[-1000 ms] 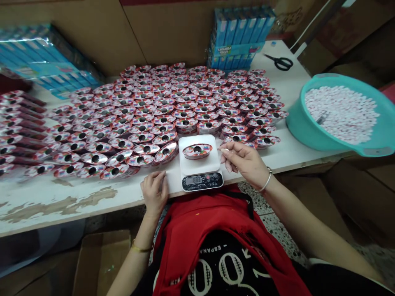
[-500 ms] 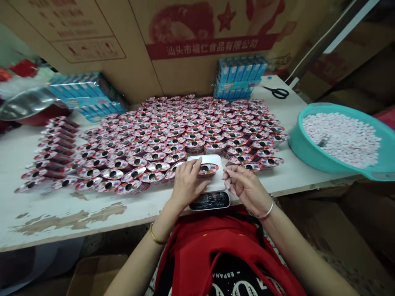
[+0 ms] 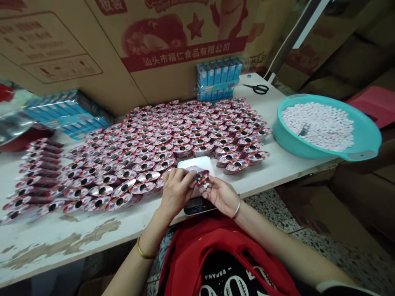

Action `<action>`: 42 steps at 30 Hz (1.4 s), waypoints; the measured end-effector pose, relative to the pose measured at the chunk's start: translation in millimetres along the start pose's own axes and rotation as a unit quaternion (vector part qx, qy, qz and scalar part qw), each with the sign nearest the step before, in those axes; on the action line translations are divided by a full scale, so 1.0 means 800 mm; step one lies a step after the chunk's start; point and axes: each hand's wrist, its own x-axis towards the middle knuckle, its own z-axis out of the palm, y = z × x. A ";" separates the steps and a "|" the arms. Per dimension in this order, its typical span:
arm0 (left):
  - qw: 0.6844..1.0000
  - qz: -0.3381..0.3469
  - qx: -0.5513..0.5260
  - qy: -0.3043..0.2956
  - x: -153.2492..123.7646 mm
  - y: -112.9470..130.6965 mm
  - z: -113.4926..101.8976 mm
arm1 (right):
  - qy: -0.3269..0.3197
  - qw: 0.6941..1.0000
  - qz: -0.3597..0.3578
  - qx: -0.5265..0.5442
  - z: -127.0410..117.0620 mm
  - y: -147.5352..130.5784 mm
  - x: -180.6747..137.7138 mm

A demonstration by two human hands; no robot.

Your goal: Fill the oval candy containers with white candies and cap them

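My left hand (image 3: 176,188) grips a small red-and-white oval candy packet (image 3: 199,176) and tilts its round opening toward my right hand. Palm up and cupped, my right hand (image 3: 222,196) is just beside that opening with a few small white candies (image 3: 205,187) on its fingers. Under both hands is a small digital scale (image 3: 197,206) with a white top and a dark display end, partly covered by the hands. Many like packets (image 3: 145,166) stand upright in tight rows on the table beyond my hands, their openings upward.
On the right a turquoise basin (image 3: 290,139) holds many white candies and a metal scoop (image 3: 304,130). Black scissors (image 3: 258,88) and blue boxes (image 3: 219,80) lie at the back, before a large carton (image 3: 173,84). More blue boxes (image 3: 66,115) and a metal bowl (image 3: 18,133) are at left.
The left hand has lifted the packet off the scale and tipped it toward the right hand. My right hand has turned palm up beneath it, with candies showing. The view has shifted rightward.
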 end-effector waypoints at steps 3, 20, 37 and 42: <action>0.998 -0.042 -0.039 0.007 -0.003 -0.004 0.006 | -0.011 1.000 -0.006 -0.022 -0.007 0.001 -0.003; 0.982 -0.147 -0.083 0.088 -0.019 -0.038 -0.015 | 0.060 0.989 -0.093 -0.099 -0.053 -0.038 -0.041; 0.977 -0.150 -0.092 0.118 -0.023 -0.036 -0.018 | 0.105 0.975 -0.111 -0.164 -0.068 -0.040 -0.046; 0.992 -0.084 -0.093 0.009 0.002 -0.010 0.000 | 0.127 0.976 -0.088 -0.152 -0.059 -0.035 -0.054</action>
